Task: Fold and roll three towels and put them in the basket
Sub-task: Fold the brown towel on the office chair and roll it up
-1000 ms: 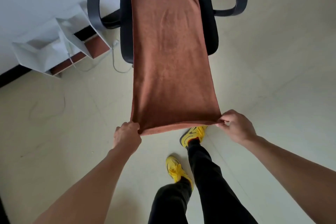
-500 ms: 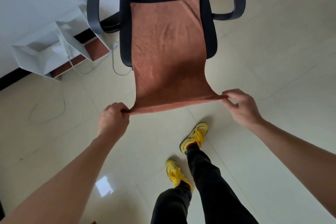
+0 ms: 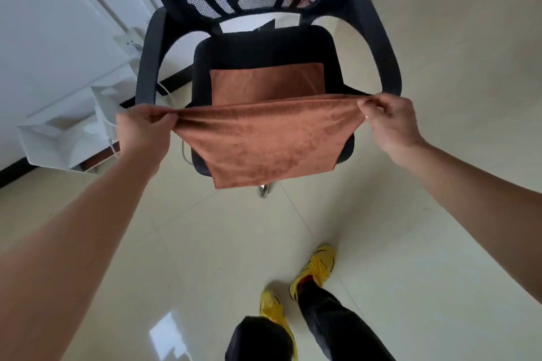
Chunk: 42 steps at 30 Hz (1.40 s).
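Pale glossy floor tiles (image 3: 440, 214) run under everything. A white wall (image 3: 44, 38) stands at the left with white paper bags (image 3: 64, 138) against it. Next is the left hand (image 3: 143, 129), its fingers curled and pinching one corner of the brown towel (image 3: 264, 149). The towel's far end lies flat on the seat of the black office chair (image 3: 264, 47), and the lifted part hangs over the seat's front edge, hiding it. At the right, the right hand (image 3: 387, 123) pinches the other corner between thumb and fingers. Yellow shoes (image 3: 316, 269) stand on the tiles below.
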Tool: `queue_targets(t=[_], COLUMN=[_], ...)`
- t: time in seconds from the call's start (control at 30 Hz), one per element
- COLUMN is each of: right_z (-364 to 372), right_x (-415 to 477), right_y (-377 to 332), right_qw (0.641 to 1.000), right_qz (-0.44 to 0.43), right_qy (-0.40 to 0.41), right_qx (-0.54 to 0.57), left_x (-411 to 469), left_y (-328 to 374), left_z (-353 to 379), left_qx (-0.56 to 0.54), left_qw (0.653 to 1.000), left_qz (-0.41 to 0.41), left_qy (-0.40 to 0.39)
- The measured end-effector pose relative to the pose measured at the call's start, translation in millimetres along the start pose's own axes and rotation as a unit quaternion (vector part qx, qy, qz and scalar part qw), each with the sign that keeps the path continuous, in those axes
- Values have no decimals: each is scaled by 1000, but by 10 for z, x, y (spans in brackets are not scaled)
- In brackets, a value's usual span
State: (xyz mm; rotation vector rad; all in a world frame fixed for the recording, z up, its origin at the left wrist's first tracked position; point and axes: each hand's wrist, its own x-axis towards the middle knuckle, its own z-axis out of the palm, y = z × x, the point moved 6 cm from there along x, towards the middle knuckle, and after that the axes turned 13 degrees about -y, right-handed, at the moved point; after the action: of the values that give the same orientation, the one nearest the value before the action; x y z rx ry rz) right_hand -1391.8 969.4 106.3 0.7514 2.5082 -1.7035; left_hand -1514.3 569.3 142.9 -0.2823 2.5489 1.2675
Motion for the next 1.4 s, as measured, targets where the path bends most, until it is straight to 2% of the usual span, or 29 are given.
queue_targets(t=[0.2,0.5,0.73,0.87,1.07,1.27,1.4], right_z=[173,549,779,774,752,826,729], right_x=[668,1834,2420,2608,2712,2354,1586], right_y=[91,644,984,1062,1078,1097,1283], right_qw=[996,969,963,963,955,950,946], right_qz=[80,230,263,254,267,308,321], right_qy=[12,56,59,65,64,49,29], right_qx=[45,72,17,-59,-116,-22,30], left_x=[796,2145,2869,3101,3265,2830,2102], left_y=[9,-310,-685,-836,-870,-803,-925], left_z=[273,965,1423,1509,1519,1449,1347], left_qx=[-67,-154,-149,-115,-25,-24,-37], left_qw=[995,971,958,964,977,980,977], left_qz=[-63,-143,-188,-202,-195,-188,-200], left_qy=[-40,-111,-158,-131,-86,-54,-60])
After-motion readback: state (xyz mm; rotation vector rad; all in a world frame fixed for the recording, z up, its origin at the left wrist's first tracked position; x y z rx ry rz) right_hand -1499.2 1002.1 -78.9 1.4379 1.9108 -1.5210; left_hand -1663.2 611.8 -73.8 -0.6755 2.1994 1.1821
